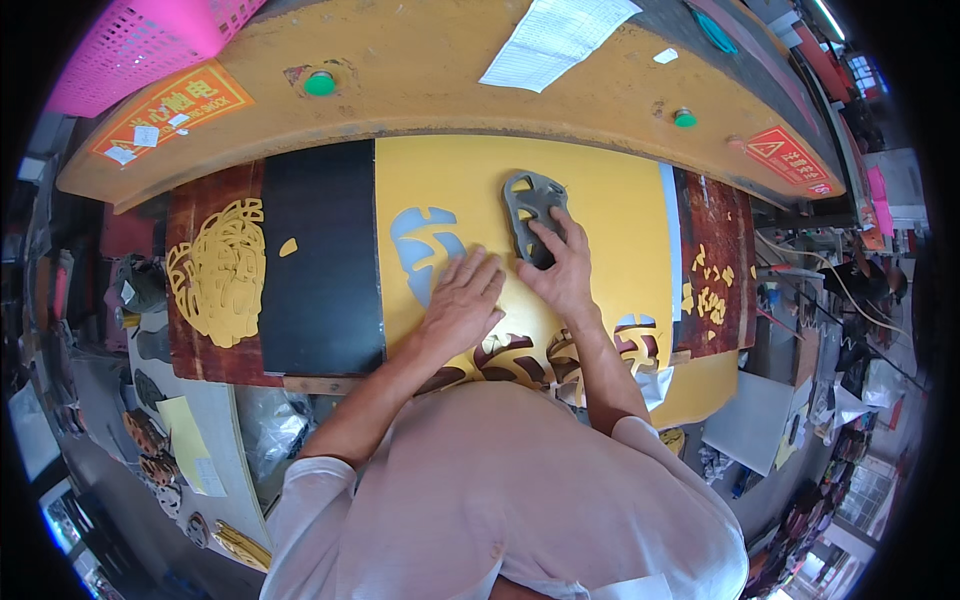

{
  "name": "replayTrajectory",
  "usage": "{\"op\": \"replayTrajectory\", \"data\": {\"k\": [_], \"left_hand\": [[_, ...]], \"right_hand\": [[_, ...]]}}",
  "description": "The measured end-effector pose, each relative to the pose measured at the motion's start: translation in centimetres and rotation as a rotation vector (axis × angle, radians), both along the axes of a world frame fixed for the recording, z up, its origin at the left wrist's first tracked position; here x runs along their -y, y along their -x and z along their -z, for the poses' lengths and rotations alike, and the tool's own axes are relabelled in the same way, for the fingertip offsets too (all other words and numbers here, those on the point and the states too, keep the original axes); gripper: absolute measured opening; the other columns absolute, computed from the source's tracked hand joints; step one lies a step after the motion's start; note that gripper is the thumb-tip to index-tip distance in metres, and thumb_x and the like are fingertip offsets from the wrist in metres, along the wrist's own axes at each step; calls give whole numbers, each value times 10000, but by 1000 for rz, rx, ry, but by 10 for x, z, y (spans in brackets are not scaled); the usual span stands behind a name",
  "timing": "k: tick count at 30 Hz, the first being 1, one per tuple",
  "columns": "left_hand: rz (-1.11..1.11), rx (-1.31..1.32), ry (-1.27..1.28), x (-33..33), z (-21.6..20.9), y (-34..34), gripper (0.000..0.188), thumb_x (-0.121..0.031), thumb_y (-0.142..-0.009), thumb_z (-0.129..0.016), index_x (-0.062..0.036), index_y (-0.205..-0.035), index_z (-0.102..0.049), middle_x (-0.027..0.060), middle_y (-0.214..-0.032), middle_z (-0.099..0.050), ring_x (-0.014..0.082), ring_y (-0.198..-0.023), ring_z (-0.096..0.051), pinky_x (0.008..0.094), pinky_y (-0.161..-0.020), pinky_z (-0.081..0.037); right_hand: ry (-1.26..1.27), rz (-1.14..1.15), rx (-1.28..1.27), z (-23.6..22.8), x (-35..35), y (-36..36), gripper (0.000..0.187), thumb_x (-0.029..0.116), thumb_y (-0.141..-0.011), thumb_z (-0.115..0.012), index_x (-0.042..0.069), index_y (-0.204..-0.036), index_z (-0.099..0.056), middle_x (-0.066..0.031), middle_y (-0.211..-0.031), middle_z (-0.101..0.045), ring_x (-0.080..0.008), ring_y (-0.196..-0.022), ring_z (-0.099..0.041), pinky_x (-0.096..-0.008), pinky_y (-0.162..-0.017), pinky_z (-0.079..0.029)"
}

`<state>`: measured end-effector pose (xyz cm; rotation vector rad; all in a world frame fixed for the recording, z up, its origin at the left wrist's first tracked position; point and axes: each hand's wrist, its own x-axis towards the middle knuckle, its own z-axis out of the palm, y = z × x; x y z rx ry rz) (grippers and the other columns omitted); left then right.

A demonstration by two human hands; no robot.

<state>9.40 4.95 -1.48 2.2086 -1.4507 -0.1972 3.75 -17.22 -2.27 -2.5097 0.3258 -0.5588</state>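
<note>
Partly closed, the grip of the right hand (564, 272) has thumb and fingers on the near end of a dark grey sole-shaped cutter (540, 205), lying on a yellow sheet (625, 220) toward one o'clock from mid-view. Empty and flat, the left hand (464, 293) rests on the sheet beside a cut-out (412, 250) at its ten-to-eleven o'clock. Along the counter (208, 190), yellow pieces (225, 280) are heaped at nine o'clock, small scraps (710, 302) at three.

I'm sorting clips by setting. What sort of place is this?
Probably a workshop, perhaps cutting shoe parts: a dark sole-shaped form lies on a yellow sheet, cut-outs show in that sheet, and yellow cut pieces are heaped at the left.
</note>
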Motion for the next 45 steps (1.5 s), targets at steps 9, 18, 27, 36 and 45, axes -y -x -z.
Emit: {"op": "replayTrajectory", "data": {"k": [9,18,27,36,45], "left_hand": [[-340,-329,300,-129,-13,-34,291,-177,-958,-763,0,-738,-694,104,-712,-661,287,-699,-641,404,-690,-528],[-873,-384,345,-161,3,9,265,-138,-1045,-637,26,-841,-678,141,-860,-697,287,-820,-661,429,-783,-515],[-774,365,158,-101,81,-84,197,-190,-958,-633,-74,-804,-593,129,-812,-601,382,-792,-587,519,-730,-420],[-722,318,110,-51,84,-209,239,-248,-1001,-586,-53,-869,-633,175,-887,-624,434,-896,-597,563,-818,-447],[-732,355,16,-59,91,-204,167,-220,-942,-589,-73,-874,-627,152,-890,-629,415,-894,-612,552,-799,-448]], "right_hand": [[58,-50,7,-22,-16,16,587,235,-686,-892,76,-1239,-772,-205,-1491,-558,-457,-1317,-542,-546,-1090,-501],[-196,-66,-70,-10,-5,-17,608,404,-824,-862,63,-1313,-742,-262,-1538,-514,-508,-1386,-504,-548,-1147,-454],[-618,434,-108,-15,121,4,391,176,-974,-767,-17,-1311,-719,-209,-1272,-731,-244,-1169,-723,-350,-1015,-559],[-688,560,319,-62,172,-39,560,170,-1028,-687,-74,-1510,-540,-51,-1039,-746,-86,-936,-655,-258,-880,-538],[-495,448,428,-61,166,-54,527,74,-1078,-593,-68,-1564,-448,-141,-1267,-671,-182,-1027,-736,-311,-903,-584]]}}
